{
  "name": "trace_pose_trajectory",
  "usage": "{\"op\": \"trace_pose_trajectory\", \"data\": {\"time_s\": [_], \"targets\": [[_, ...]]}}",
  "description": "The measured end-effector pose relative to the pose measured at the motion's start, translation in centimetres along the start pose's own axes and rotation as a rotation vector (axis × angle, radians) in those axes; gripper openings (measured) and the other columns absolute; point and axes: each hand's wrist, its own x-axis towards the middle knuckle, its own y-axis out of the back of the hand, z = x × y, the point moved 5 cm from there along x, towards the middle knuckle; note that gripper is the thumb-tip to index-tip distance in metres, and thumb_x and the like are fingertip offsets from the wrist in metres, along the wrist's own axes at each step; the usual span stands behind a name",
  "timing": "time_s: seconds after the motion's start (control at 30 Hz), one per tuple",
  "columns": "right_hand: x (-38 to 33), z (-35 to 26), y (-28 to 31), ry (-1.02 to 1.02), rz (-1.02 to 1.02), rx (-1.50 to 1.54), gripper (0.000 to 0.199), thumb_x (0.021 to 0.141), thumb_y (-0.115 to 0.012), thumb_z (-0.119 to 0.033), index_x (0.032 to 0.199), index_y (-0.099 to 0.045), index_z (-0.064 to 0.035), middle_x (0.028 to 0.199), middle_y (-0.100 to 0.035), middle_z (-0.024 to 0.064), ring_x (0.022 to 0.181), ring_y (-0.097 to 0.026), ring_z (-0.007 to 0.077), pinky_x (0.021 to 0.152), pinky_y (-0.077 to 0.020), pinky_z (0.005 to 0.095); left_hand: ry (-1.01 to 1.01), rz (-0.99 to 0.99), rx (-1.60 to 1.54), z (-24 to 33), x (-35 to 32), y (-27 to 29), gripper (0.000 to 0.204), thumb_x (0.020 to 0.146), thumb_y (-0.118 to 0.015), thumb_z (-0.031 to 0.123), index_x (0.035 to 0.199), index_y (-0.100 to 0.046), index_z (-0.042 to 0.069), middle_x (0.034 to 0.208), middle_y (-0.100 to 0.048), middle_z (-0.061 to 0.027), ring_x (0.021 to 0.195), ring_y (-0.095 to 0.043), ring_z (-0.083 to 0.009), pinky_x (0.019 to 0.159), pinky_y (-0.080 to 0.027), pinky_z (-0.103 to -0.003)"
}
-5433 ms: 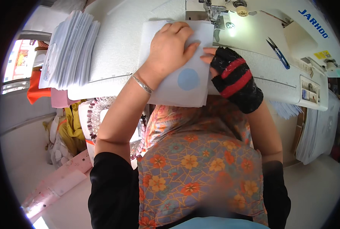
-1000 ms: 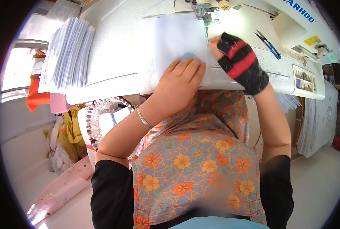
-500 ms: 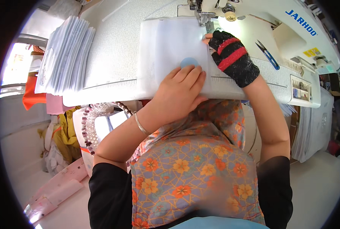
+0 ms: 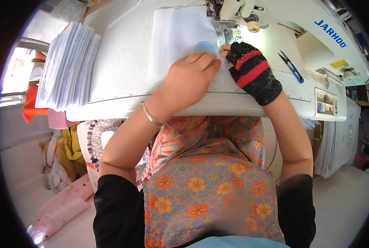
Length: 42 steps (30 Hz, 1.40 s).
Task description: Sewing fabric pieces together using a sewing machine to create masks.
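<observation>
A translucent white sheet point(image 4: 164, 41) with a pale blue disc point(image 4: 205, 47) lies on the sewing machine bed, its far right edge by the presser foot point(image 4: 218, 31). My bare left hand point(image 4: 188, 80), a bangle at its wrist, is on the sheet's near part. Its fingers are bent, with the thumb closed against them at the sheet's near right corner. My right hand point(image 4: 255, 72) wears a black and red fingerless glove. Bent and close together, its fingertips meet the sheet's right edge just this side of the needle area; what lies under them is hidden.
A thick stack of similar white sheets point(image 4: 68, 66) stands at the bed's left end. Blue thread snips point(image 4: 291, 67) lie right of my gloved hand, under the machine arm point(image 4: 312, 37). A small parts tray point(image 4: 326, 103) sits at the bed's right front corner.
The sheet has slid away from me under the presser foot. My left hand has moved forward with it, its fingers going from flat to bent. My right hand has stayed near the foot.
</observation>
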Motion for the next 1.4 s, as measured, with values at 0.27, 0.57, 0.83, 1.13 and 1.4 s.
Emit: {"op": "trace_pose_trajectory", "data": {"time_s": [0.27,0.57,0.83,1.13,1.4], "targets": [[-0.1,0.0,-0.2,0.046,0.036,-0.069,0.043,0.078,-0.061,-0.005,0.121,-0.064,-0.0061,0.125,-0.063,0.0120,0.113,-0.060,0.0322,0.100,-0.0481,0.0423,-0.019,0.017,0.025,-3.1,1.9,-1.1,0.037,0.078,-0.064,0.003,0.115,-0.067,0.004,0.120,-0.067,-0.0083,0.107,-0.066,-0.0265,0.089,-0.056,-0.036],[0.7,0.4,-0.3,-0.052,0.007,-0.013,0.043,0.078,-0.062,0.000,0.121,-0.064,-0.0054,0.126,-0.063,0.0131,0.114,-0.059,0.0343,0.100,-0.0478,0.0430,-0.006,0.012,0.048,-6.0,3.9,-2.3,0.036,0.080,-0.062,0.004,0.116,-0.067,0.005,0.123,-0.066,-0.0067,0.112,-0.064,-0.0252,0.090,-0.056,-0.036],[0.4,0.1,0.2,-0.022,0.030,-0.033,0.042,0.078,-0.063,0.002,0.120,-0.064,-0.0057,0.126,-0.063,0.0136,0.113,-0.060,0.0352,0.099,-0.0488,0.0433,-0.024,0.030,0.031,-6.2,4.3,-2.3,0.032,0.078,-0.061,0.004,0.109,-0.069,0.003,0.116,-0.067,-0.0048,0.106,-0.065,-0.0229,0.086,-0.056,-0.036],[0.5,0.4,-0.2,-0.079,0.015,-0.010,0.042,0.079,-0.062,0.001,0.120,-0.065,-0.0059,0.125,-0.063,0.0135,0.111,-0.060,0.0353,0.098,-0.0495,0.0425,0.002,-0.043,0.068,-5.7,4.3,-2.2,0.035,0.081,-0.061,0.004,0.115,-0.068,0.006,0.124,-0.066,-0.0044,0.106,-0.065,-0.0255,0.086,-0.056,-0.037],[0.3,0.5,-0.2,-0.027,0.059,-0.027,0.038,0.080,-0.063,0.000,0.118,-0.066,-0.0064,0.123,-0.064,0.0138,0.110,-0.061,0.0350,0.097,-0.0498,0.0428,-0.074,-0.231,0.079,-7.0,5.5,-1.6,0.031,0.087,-0.061,0.011,0.117,-0.068,0.008,0.121,-0.066,-0.0030,0.107,-0.063,-0.0261,0.087,-0.055,-0.037]]}}
